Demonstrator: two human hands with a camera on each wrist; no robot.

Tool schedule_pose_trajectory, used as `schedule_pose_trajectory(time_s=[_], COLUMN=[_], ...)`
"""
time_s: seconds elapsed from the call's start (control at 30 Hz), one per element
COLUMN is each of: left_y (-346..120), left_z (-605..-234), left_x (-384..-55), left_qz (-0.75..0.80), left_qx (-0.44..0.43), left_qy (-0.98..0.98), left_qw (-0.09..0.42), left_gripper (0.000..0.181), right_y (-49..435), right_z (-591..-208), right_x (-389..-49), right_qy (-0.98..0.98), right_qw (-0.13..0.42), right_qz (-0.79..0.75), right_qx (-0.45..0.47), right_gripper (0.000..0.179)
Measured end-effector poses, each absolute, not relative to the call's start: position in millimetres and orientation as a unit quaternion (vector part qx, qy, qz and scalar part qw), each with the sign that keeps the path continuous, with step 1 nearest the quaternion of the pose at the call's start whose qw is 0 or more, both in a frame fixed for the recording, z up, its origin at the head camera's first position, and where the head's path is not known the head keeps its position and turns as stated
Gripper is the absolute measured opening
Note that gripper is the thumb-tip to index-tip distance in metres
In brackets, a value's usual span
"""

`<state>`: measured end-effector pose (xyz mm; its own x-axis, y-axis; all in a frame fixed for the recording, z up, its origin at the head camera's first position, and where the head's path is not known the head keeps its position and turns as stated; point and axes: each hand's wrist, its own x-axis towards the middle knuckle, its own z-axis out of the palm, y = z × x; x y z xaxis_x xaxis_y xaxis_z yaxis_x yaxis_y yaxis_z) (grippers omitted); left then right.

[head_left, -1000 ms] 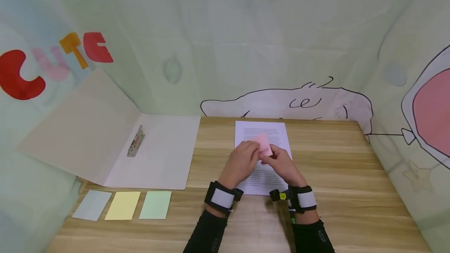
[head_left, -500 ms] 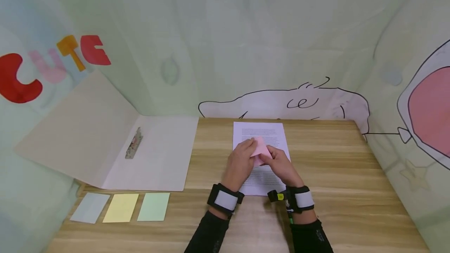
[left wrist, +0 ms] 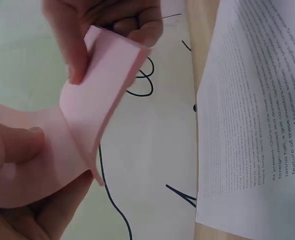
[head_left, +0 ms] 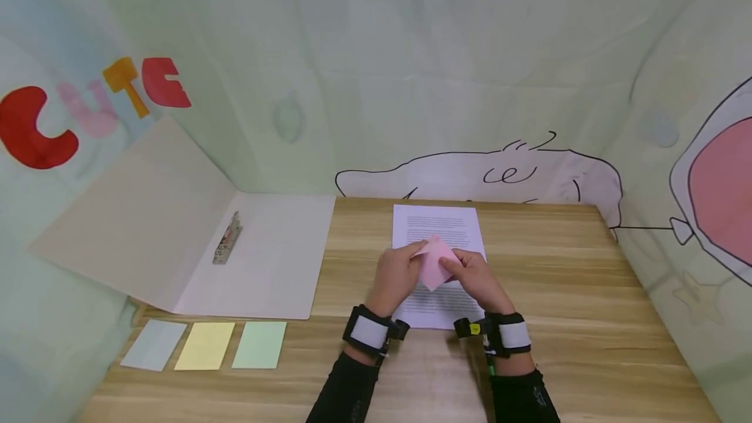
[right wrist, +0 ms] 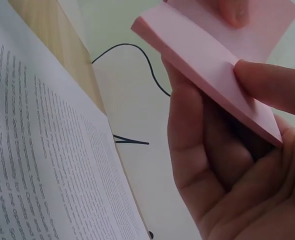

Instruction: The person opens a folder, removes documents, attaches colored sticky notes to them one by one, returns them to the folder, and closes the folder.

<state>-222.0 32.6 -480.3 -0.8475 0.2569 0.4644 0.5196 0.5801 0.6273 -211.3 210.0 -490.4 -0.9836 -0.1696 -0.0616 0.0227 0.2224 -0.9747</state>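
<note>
Both of my hands are raised over a printed page (head_left: pixel 435 312) in the head view. My right hand (head_left: pixel 478 281) grips a pink sticky note pad (right wrist: pixel 207 60), thumb on its upper face and fingers curled beneath. With its thumb and fingers, my left hand (head_left: pixel 395 276) pinches a pink sheet (left wrist: pixel 42 167) that bends away from the pad. Sheet and pad still meet along a crease in the left wrist view. Part of the pad is hidden behind the right thumb and fingers.
An open folder (head_left: pixel 276 260) with a metal clip (head_left: pixel 227 240) lies at the left, its cover leaning up. In front of it are a grey-blue note (head_left: pixel 154 344), a yellow note (head_left: pixel 205 346) and a green note (head_left: pixel 260 344). A printed curtain (head_left: pixel 470 83) stands behind the wooden table (head_left: pixel 552 266).
The pink pad has turned between my hands and come slightly nearer to me. More of its face shows now, and my left fingers have shifted along its left side. The page has stayed put.
</note>
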Motion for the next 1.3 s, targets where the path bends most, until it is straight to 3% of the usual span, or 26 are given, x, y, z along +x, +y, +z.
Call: schedule_pose_trajectory(time_s=[0.4, 0.73, 0.9, 0.97, 1.1, 1.3], left_y=[20, 3, -10, -14, -18, -20], left_z=[-481, -489, -481, -478, -475, -472], left_x=[-226, -241, -250, -254, -259, -261], left_qz=[-0.513, -0.540, -0.500, -0.479, -0.446, -0.427], left_qx=[-0.178, -0.106, -0.107, -0.117, -0.117, -0.116], left_qy=[-0.837, -0.830, -0.853, -0.864, -0.885, -0.897], left_qw=[0.073, 0.090, 0.103, 0.104, 0.068, -0.004], left_gripper=[0.024, 0.019, 0.038, 0.033, 0.018, 0.030], right_y=[211, 224, 241, 249, 268, 301], right_z=[-491, -497, -500, -499, -499, -508], right_x=[-208, -210, -212, -215, -221, -234], right_qy=[0.825, 0.855, 0.871, 0.875, 0.879, 0.874], right_qw=[0.071, 0.093, 0.095, 0.090, 0.077, 0.066], right_qz=[-0.560, -0.510, -0.481, -0.474, -0.467, -0.473], right_qx=[-0.019, -0.015, 0.018, 0.033, 0.058, 0.093], right_gripper=[0.023, 0.021, 0.026, 0.027, 0.031, 0.036])
